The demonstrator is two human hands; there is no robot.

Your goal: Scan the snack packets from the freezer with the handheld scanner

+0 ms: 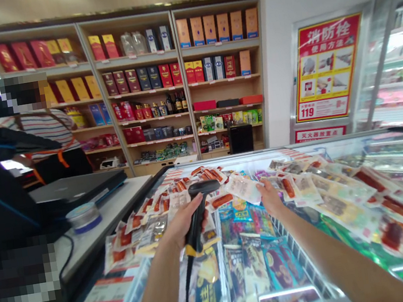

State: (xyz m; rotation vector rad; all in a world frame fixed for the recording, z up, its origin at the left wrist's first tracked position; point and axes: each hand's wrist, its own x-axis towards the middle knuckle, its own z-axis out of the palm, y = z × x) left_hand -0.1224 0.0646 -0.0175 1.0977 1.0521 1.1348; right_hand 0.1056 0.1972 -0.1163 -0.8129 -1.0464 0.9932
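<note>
My left hand [188,222] is closed around the grip of a black and yellow barcode scanner [198,218], its head pointing right and its cable hanging down. Between the fingers of my right hand [270,199] is the edge of a whitish plastic packet [243,188], in front of the scanner's head. The packet's contents are hard to make out. Vacuum-packed sausages [221,201] lie near both hands on the glass top of a freezer. Under the glass, colourful ice cream packages [254,257] fill wire baskets.
More packets [331,197] are spread over the freezer's right side. At left, a counter [132,195] bears a roll of tape [84,218] and dark checkout equipment [77,188]. Behind stand shelves of boxes [209,30] and a person in a striped shirt [45,132]. A fire-hydrant poster [328,69] hangs right.
</note>
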